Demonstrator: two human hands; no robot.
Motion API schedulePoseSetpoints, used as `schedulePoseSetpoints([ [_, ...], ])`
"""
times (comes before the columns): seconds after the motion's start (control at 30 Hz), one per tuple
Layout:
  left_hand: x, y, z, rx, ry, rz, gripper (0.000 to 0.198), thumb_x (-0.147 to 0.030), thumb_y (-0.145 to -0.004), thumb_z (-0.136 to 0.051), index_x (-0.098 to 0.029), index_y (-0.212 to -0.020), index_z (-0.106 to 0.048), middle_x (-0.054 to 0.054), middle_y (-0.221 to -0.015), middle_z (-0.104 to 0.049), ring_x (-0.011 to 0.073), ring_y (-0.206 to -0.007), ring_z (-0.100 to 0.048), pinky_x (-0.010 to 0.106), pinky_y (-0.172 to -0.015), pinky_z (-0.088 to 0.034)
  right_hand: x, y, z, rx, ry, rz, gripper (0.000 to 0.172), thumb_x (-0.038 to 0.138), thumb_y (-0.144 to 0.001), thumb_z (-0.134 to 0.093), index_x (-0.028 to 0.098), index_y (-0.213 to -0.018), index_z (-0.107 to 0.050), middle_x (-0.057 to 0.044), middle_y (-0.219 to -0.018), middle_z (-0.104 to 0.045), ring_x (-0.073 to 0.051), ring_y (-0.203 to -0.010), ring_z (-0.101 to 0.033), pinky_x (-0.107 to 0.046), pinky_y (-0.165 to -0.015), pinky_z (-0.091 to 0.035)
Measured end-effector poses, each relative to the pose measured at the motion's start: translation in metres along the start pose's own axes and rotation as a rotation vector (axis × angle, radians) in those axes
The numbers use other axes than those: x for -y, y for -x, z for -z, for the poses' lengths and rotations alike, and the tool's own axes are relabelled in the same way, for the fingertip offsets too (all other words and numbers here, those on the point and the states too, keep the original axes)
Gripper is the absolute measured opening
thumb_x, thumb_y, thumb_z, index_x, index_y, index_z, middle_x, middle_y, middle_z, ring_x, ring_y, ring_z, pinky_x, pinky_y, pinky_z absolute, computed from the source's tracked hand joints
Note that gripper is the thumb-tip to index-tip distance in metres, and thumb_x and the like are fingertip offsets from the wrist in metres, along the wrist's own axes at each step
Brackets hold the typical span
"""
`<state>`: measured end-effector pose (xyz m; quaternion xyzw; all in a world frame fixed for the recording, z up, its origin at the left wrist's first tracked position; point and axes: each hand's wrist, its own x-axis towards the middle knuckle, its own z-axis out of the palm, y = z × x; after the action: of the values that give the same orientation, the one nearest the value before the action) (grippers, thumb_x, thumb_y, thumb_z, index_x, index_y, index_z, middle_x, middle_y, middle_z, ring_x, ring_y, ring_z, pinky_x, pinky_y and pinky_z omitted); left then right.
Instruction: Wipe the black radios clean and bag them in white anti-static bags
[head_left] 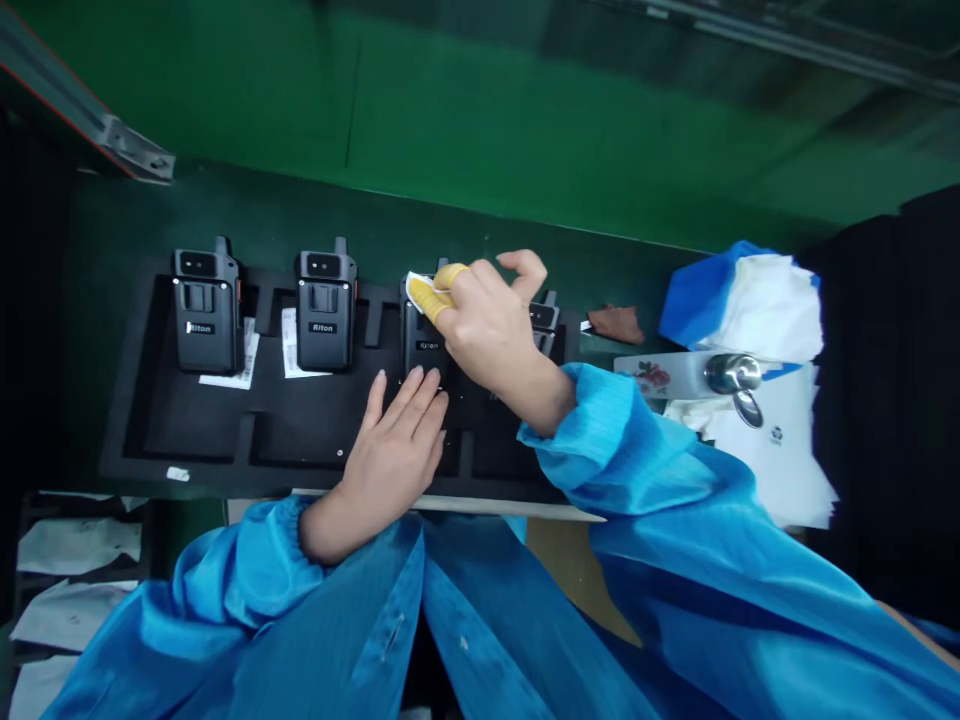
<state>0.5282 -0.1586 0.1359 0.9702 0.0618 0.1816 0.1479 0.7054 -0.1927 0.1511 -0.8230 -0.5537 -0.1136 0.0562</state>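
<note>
A black two-way radio marked Riton lies back side up in a black foam tray. My right hand, with yellow covers on two fingers, presses a small white cloth against its upper part. My left hand rests at its lower end, fingers stretched out flat. To the left lie two similar radios, a nearer one and a farther one. Another radio is partly hidden behind my right hand.
White barcode labels lie partly under the left radios. On the right are a blue box with white cloths, a metal-topped dispenser bottle and a brown scrap. Wrapped white packets sit in a rack at lower left.
</note>
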Motion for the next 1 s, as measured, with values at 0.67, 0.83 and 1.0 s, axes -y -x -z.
schedulePoseSetpoints([
  [0.67,0.000,0.000,-0.001,0.013,0.019,-0.001,0.031,-0.016,-0.093,-0.049,-0.006,-0.119,-0.063,0.017,-0.132,-0.062,0.0278,-0.125,-0.058,0.051,-0.116,-0.033,-0.008,0.017,-0.013,-0.130,0.094,-0.060,0.037,0.015,-0.097,-0.033,0.020,-0.080,-0.065,0.000,-0.087,-0.060,-0.014,-0.088,-0.049,-0.046,-0.096,-0.024],
  [0.83,0.000,0.001,-0.001,0.037,0.038,0.008,0.033,-0.017,-0.093,-0.048,-0.008,-0.121,-0.062,0.018,-0.134,-0.061,0.0289,-0.128,-0.055,0.054,-0.117,-0.031,-0.007,0.027,-0.010,-0.053,0.072,-0.101,0.031,0.019,-0.096,-0.037,0.022,-0.087,-0.067,0.000,-0.084,-0.059,-0.015,-0.090,-0.049,-0.046,-0.098,-0.025],
  [1.0,-0.001,0.000,0.000,0.039,0.040,0.019,0.032,-0.017,-0.093,-0.047,-0.008,-0.120,-0.063,0.018,-0.134,-0.061,0.0298,-0.127,-0.056,0.055,-0.115,-0.033,-0.019,0.027,-0.006,-0.088,0.104,-0.099,0.042,0.015,-0.095,-0.032,0.021,-0.072,-0.065,-0.001,-0.083,-0.060,-0.015,-0.086,-0.049,-0.048,-0.097,-0.024],
])
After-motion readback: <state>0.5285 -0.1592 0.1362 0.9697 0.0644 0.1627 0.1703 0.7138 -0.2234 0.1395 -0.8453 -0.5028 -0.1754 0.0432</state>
